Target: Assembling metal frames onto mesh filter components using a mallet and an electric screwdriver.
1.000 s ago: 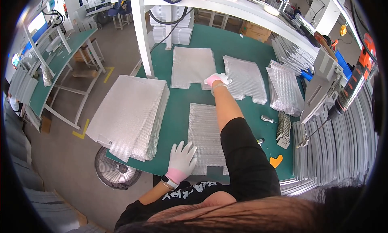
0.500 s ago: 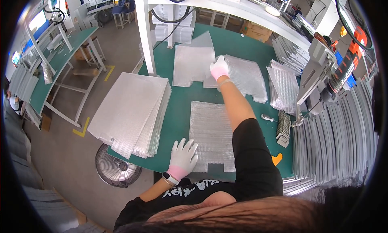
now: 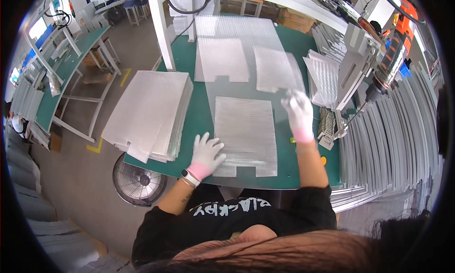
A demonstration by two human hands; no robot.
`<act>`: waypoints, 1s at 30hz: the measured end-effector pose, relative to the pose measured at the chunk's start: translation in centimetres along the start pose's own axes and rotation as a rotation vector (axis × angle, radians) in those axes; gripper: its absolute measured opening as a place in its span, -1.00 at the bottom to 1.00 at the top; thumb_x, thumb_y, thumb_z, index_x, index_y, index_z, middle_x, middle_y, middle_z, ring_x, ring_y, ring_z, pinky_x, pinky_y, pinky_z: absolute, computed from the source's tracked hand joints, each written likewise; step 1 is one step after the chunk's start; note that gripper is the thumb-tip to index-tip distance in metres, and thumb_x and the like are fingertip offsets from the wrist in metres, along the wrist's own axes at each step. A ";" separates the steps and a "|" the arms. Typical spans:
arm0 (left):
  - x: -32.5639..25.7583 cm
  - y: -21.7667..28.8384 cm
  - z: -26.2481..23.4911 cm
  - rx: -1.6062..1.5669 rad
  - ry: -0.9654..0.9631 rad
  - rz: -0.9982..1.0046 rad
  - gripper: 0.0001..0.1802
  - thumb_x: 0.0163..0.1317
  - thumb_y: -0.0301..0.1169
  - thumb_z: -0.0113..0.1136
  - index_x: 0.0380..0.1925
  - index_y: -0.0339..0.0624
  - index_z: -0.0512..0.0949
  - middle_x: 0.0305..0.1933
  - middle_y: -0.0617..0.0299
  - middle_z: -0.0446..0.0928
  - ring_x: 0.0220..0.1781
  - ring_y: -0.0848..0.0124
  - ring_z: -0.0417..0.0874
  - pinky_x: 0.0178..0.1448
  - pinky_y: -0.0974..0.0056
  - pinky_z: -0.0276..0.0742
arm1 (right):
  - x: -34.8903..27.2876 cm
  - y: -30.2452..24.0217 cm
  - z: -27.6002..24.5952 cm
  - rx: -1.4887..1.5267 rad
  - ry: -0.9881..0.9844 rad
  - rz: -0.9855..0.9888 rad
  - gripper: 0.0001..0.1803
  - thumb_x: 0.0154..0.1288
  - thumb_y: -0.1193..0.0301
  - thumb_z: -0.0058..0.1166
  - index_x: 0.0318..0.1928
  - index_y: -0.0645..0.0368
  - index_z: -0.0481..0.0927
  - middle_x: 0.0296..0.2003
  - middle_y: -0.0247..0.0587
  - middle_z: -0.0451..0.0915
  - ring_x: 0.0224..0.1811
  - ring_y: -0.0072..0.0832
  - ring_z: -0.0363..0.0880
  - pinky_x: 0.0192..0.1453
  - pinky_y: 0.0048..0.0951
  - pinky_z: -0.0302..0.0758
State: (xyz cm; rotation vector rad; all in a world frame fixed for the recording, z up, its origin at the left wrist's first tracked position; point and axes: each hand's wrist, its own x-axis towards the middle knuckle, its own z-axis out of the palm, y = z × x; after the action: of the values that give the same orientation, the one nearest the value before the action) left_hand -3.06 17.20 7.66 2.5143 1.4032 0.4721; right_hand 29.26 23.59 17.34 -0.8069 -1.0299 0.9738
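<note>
The see-through sheet (image 3: 265,31) stretches from the upper centre of the frame down over the green desk (image 3: 199,112) to my right hand (image 3: 299,113). I'd judge it best handled with a low, steady pull, kept level so it neither creases nor catches the ribbed sheet (image 3: 244,131) at lower centre. My right fingers look pinched together on its near edge, though blur hides the exact grip; my left hand (image 3: 204,157) lies spread wide, touching the ribbed sheet's left edge, gripping nothing.
</note>
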 end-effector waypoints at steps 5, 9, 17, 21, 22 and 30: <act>-0.6 1.1 -1.7 -0.015 0.290 0.072 -0.44 0.31 -0.06 0.07 0.19 -0.16 0.50 0.22 0.04 0.48 0.40 -0.06 0.28 0.50 -0.15 0.03 | -12.4 1.2 -3.1 0.103 0.097 0.004 -0.78 0.37 0.64 0.01 0.01 0.27 0.51 -0.09 -0.16 0.60 -0.18 -0.49 0.59 0.08 -0.39 0.55; -2.4 4.6 -3.9 -1.684 0.161 -0.226 -0.24 0.36 -0.22 0.10 0.39 -0.49 0.12 0.05 0.01 0.59 -0.03 0.29 0.63 0.20 0.20 0.49 | -17.6 1.8 -2.3 -0.252 0.223 0.142 -0.74 0.29 0.70 0.09 -0.01 0.29 0.57 -0.09 -0.18 0.65 -0.18 -0.52 0.62 0.03 -0.46 0.56; -2.1 5.6 -1.5 -0.351 0.169 -0.305 -0.23 0.10 -0.39 0.31 0.34 -0.27 0.28 -0.31 0.11 0.57 -0.36 0.26 0.59 -0.21 0.23 0.55 | -18.2 1.7 -1.6 -1.038 -0.007 -0.006 -0.60 0.12 0.53 0.23 0.03 0.28 0.61 -0.39 -0.24 0.58 -0.39 -0.53 0.53 -0.19 -0.52 0.51; -1.9 5.9 -1.0 -0.221 0.133 -0.233 -0.43 0.09 -0.30 0.34 0.14 -0.22 0.50 -0.35 0.06 0.54 -0.29 0.11 0.60 -0.16 0.11 0.53 | -18.2 2.8 -2.3 -1.077 0.018 0.005 -0.59 0.13 0.52 0.21 0.05 0.24 0.61 -0.42 -0.22 0.56 -0.45 -0.47 0.51 -0.26 -0.48 0.50; -1.9 5.8 -0.8 -0.221 0.130 -0.233 -0.43 0.09 -0.30 0.34 0.14 -0.22 0.50 -0.35 0.06 0.54 -0.29 0.11 0.60 -0.16 0.11 0.53 | -18.3 2.9 -2.4 -1.082 0.011 0.036 -0.59 0.13 0.51 0.21 0.05 0.24 0.60 -0.41 -0.22 0.57 -0.46 -0.47 0.52 -0.27 -0.47 0.51; -1.9 5.0 0.3 -0.141 0.075 -0.245 -0.43 0.09 -0.25 0.35 0.12 -0.19 0.52 -0.34 0.08 0.54 -0.27 0.12 0.61 -0.17 0.08 0.52 | -18.4 3.8 -2.7 -1.150 -0.025 0.140 -0.59 0.16 0.42 0.20 0.06 0.19 0.60 -0.28 -0.11 0.63 -0.36 -0.26 0.60 -0.19 -0.32 0.54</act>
State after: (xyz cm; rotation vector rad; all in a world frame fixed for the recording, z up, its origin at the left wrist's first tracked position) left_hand 0.05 13.02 8.75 2.1991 1.6187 0.5982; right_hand 27.19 7.70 7.25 -1.8168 -1.5727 0.4249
